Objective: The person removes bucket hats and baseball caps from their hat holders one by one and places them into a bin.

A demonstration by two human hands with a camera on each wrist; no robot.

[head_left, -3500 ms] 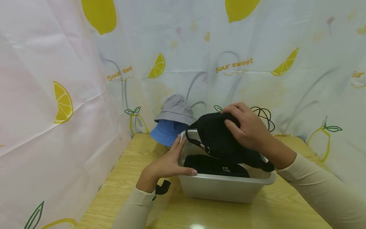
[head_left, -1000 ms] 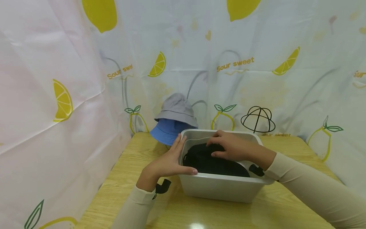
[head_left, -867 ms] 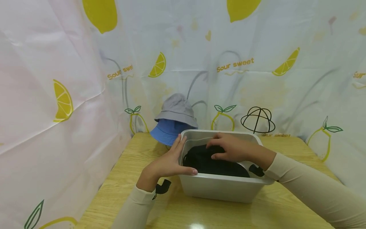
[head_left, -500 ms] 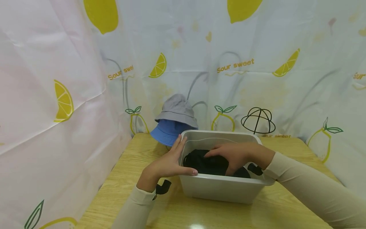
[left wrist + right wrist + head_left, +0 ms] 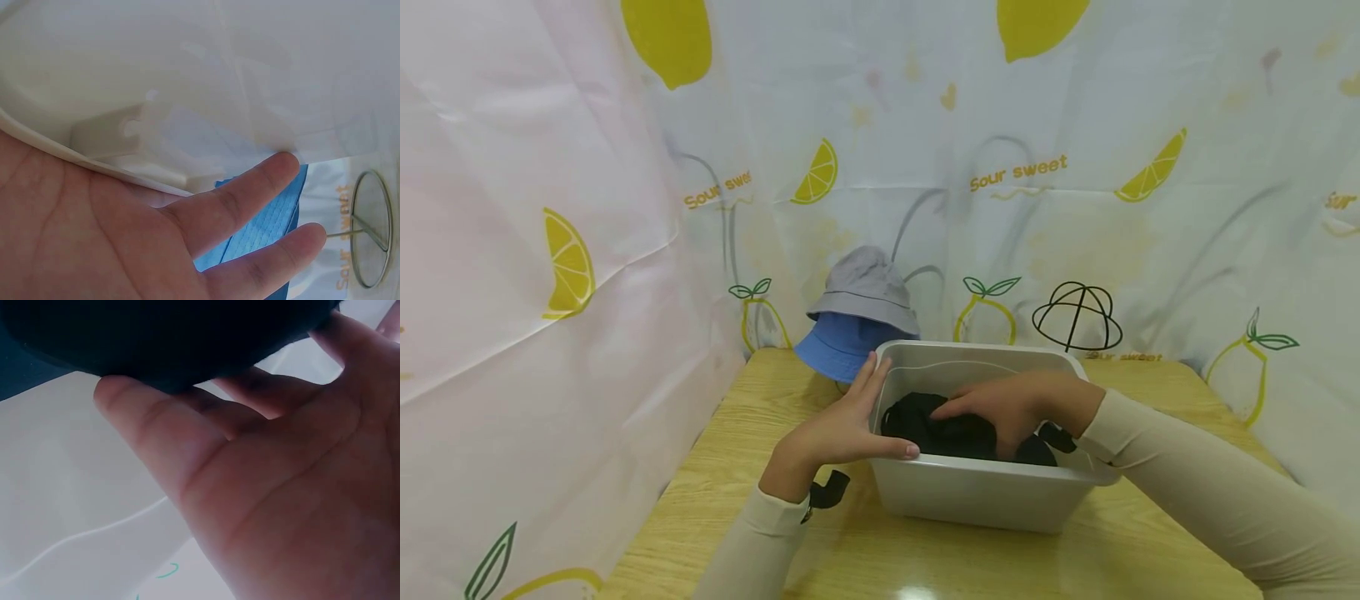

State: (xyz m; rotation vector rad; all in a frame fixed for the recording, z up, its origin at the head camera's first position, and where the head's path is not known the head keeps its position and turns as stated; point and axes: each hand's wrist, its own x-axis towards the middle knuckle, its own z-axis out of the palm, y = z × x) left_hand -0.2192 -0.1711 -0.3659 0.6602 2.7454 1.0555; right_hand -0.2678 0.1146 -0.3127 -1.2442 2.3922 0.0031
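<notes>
The head camera looks forward and down over the gray bin (image 5: 985,492), while both wrist cameras sit very close, the left against its outer wall (image 5: 156,81), the right inside it (image 5: 81,506).

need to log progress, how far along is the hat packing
Done: black hats already lie inside the grey bin.
In hand: the right hand presses down on them, while the left hand rests against the bin's left wall.
Left: a grey bucket hat stacked on a blue one sit outside, behind the bin.
</notes>
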